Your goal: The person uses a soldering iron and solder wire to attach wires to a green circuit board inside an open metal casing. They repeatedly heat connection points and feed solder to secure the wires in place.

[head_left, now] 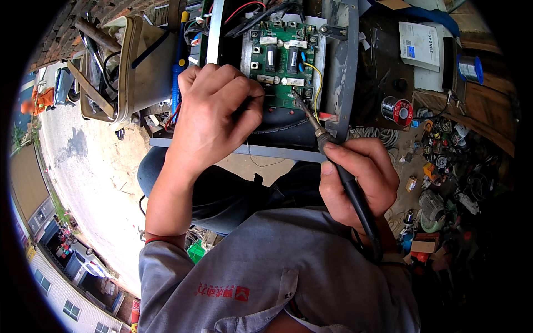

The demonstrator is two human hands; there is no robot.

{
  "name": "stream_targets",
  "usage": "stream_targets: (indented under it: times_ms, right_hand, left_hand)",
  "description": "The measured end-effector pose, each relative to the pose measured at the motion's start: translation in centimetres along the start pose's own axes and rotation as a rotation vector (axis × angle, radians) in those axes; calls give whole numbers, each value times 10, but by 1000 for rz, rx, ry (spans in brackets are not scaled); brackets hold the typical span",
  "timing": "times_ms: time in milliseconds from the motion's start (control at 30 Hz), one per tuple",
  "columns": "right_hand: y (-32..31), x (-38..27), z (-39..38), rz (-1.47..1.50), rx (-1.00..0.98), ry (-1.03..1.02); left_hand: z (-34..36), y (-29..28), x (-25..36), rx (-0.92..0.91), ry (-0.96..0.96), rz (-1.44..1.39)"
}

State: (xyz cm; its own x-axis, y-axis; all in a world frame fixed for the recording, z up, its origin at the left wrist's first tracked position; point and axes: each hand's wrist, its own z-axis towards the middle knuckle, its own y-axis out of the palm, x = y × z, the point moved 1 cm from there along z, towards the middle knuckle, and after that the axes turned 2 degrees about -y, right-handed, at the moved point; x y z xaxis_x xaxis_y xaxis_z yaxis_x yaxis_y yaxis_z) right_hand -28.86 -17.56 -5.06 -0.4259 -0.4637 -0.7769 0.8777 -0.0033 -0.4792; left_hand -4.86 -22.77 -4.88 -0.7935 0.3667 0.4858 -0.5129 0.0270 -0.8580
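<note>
A green circuit board [282, 55] with dark cylindrical parts, pale blocks and blue discs sits in an open metal casing [341, 66]. My right hand [361, 183] is closed round a soldering iron [348, 186], whose tip touches the board's lower right, beside a yellow wire [318, 83]. My left hand [216, 111] is over the board's left edge, fingers curled in a pinch; what they hold is too hidden to make out. A thin dark wire hangs below it.
A plastic bucket of tools [133, 72] stands left. Solder spools [396, 111] and a white package [417, 47] lie right, above scattered parts [444, 166]. Beyond are a road [78, 155] and a person in orange [41, 100]. My legs [222, 194] are below the casing.
</note>
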Motion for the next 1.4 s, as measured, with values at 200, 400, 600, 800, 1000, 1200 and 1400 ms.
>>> stream_targets:
  times_ms: [200, 400, 600, 800, 1000, 1200, 1400]
  right_hand:
    - [0, 1, 0, 4, 3, -3]
    - [0, 0, 1, 10, 1, -6]
    - [-1, 0, 1, 12, 0, 2]
    - [0, 1, 1, 10, 5, -1]
    - [0, 1, 1, 14, 6, 1]
    - [0, 1, 1, 16, 7, -3]
    - [0, 1, 1, 12, 7, -8]
  left_hand:
    - [0, 2, 1, 9, -2, 7]
    - [1, 3, 1, 11, -1, 15]
    - [1, 3, 1, 19, -6, 16]
    - [1, 4, 2, 15, -15, 18]
    - [1, 8, 1, 43, 18, 21]
    - [2, 8, 2, 48, 26, 42]
    - [3, 4, 1, 83, 14, -3]
